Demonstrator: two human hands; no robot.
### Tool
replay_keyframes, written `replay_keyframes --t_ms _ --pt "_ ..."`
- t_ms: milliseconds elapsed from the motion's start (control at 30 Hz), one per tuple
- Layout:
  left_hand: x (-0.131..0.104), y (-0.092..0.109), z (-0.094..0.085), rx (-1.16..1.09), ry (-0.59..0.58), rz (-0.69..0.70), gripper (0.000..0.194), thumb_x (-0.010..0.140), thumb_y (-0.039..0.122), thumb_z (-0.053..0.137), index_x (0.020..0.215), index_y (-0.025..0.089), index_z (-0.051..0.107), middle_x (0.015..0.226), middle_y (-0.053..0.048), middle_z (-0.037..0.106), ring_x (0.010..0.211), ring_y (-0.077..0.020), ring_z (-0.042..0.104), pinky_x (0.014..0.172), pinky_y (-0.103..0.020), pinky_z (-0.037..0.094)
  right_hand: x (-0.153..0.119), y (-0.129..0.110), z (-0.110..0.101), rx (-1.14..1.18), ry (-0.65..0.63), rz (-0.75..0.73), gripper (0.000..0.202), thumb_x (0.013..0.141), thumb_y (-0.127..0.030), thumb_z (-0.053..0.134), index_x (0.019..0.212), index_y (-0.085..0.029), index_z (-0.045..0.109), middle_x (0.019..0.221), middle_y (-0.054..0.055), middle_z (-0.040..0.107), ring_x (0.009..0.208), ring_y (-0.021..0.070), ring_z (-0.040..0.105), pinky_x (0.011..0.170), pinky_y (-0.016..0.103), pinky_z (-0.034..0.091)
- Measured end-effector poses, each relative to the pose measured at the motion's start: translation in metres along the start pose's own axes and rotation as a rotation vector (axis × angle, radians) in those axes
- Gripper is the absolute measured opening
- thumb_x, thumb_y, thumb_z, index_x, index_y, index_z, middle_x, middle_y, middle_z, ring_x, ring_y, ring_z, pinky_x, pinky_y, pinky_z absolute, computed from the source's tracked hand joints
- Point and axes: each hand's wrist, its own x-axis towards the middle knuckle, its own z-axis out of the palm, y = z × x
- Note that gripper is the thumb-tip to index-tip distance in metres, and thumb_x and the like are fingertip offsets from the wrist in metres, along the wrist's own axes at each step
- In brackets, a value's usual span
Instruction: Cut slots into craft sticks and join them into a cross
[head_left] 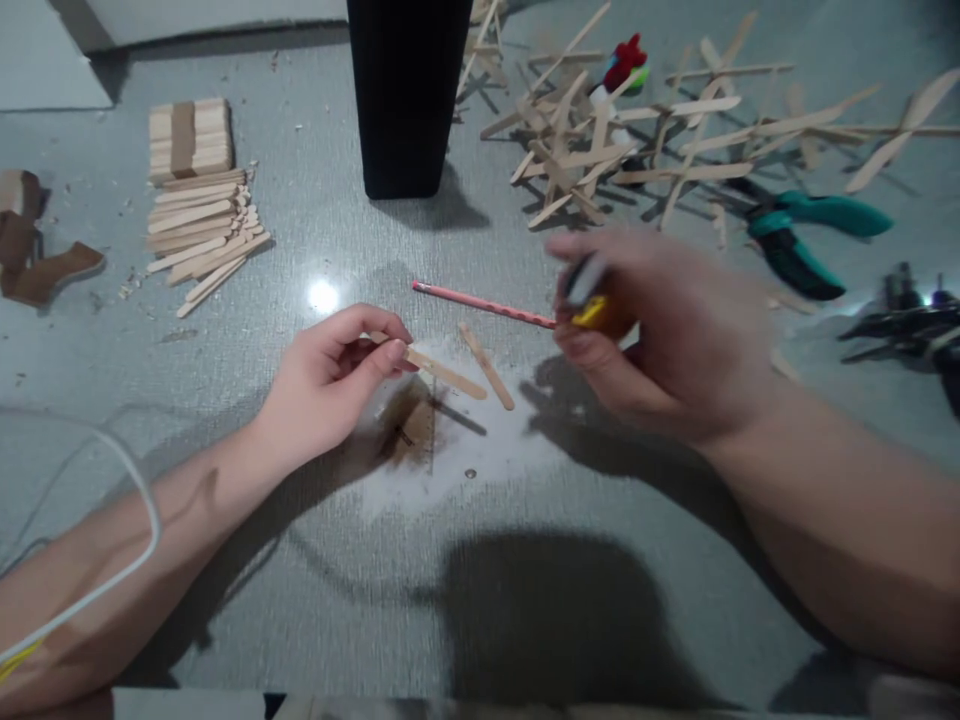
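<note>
My left hand (345, 375) pinches a wooden craft stick (454, 378) between thumb and fingers, tilted over a brown stain (409, 430) on the table. My right hand (660, 330) is raised at the right and smeared by motion. Its fingers are closed around a small yellow object (592, 300) with a dark and silvery top, too blurred to name for certain. Between the hands a second craft stick (487, 368) lies on the table. Behind it a pink pencil (480, 303) points toward my right hand.
A black upright box (409, 100) stands at the back. Left of it are a banded bundle of sticks (214, 135) and a loose pile (202, 230). Crossed stick assemblies (577, 150) spread across the back right, near teal-handled pliers (802, 235). A white cable (146, 490) crosses my left forearm.
</note>
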Motion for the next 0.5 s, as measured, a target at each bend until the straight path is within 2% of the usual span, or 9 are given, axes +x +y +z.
replay_keyframes --t_ms 67,133,300,500 --pt "0.000 0.000 0.000 -0.009 -0.029 -0.024 0.007 0.097 0.027 0.072 0.092 0.023 0.071 0.092 -0.001 0.074 0.086 -0.0175 0.076 0.078 -0.029 0.063 0.004 0.004 -0.001 0.003 -0.081 -0.188 0.041 0.115 -0.035 0.044 0.152 -0.021 0.054 0.103 0.009 0.071 0.086 0.0213 0.068 0.073 0.035 0.053" --pt "-0.002 0.000 0.000 -0.031 -0.050 -0.053 0.004 0.097 0.027 0.072 0.097 0.023 0.072 0.097 -0.002 0.074 0.087 -0.0181 0.078 0.079 -0.030 0.066 0.005 0.005 0.003 0.014 -0.156 -0.279 0.041 0.116 -0.041 0.040 0.145 -0.021 0.060 0.101 0.009 0.073 0.080 0.0209 0.068 0.067 0.034 0.050" --pt "-0.004 0.001 0.000 -0.058 -0.055 -0.096 0.012 0.093 0.024 0.077 0.103 0.024 0.070 0.094 0.001 0.074 0.073 -0.0148 0.078 0.072 -0.027 0.068 0.001 0.001 0.016 -0.130 -0.217 -0.327 0.039 0.115 -0.040 0.042 0.129 -0.018 0.071 0.086 0.007 0.073 0.069 0.0205 0.063 0.060 0.034 0.037" --pt "-0.005 0.003 0.002 -0.069 -0.016 -0.089 0.014 0.094 0.029 0.081 0.103 0.024 0.073 0.093 0.001 0.075 0.070 -0.0129 0.077 0.070 -0.024 0.068 0.001 -0.001 0.018 -0.197 -0.227 -0.342 0.041 0.115 -0.041 0.043 0.128 -0.015 0.072 0.082 0.006 0.071 0.068 0.0211 0.061 0.059 0.036 0.030"
